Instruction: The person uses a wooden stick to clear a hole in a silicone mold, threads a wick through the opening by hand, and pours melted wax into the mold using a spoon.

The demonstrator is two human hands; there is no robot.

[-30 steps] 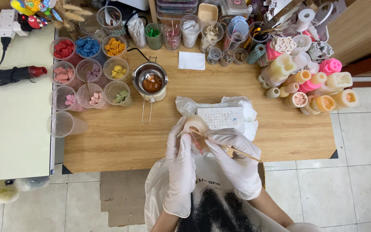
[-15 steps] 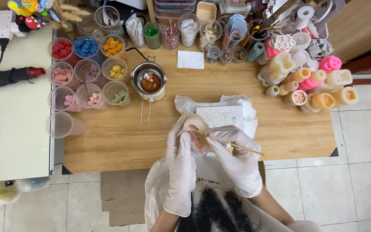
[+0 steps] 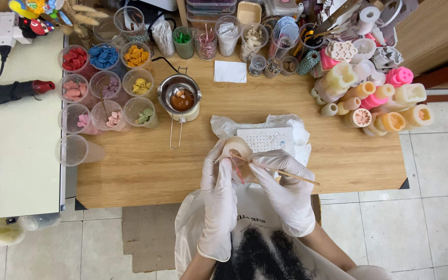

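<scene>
Both my hands wear white gloves and meet over the near edge of the wooden table (image 3: 146,166). My left hand (image 3: 218,189) cradles a pale, roundish silicone mould (image 3: 237,149) from the left. My right hand (image 3: 286,181) pinches a thin wooden stick (image 3: 296,177) whose tip reaches into the mould's side; the stick's free end points right. Something thin and red (image 3: 238,173) hangs at the mould, between the hands. Just behind the mould lies a white dotted card (image 3: 273,139) on a crumpled clear plastic bag (image 3: 224,124).
A small metal melting pot (image 3: 181,98) with a wire handle stands on the table's middle. Several plastic cups of coloured wax pieces (image 3: 105,78) fill the left. Cylindrical moulds (image 3: 374,93) pile at the right. Jars line the back. A heat gun (image 3: 11,92) lies on the white side table.
The hands stay at the mould; the right hand has shifted the stick slightly. Everything else on the table is unmoved.
</scene>
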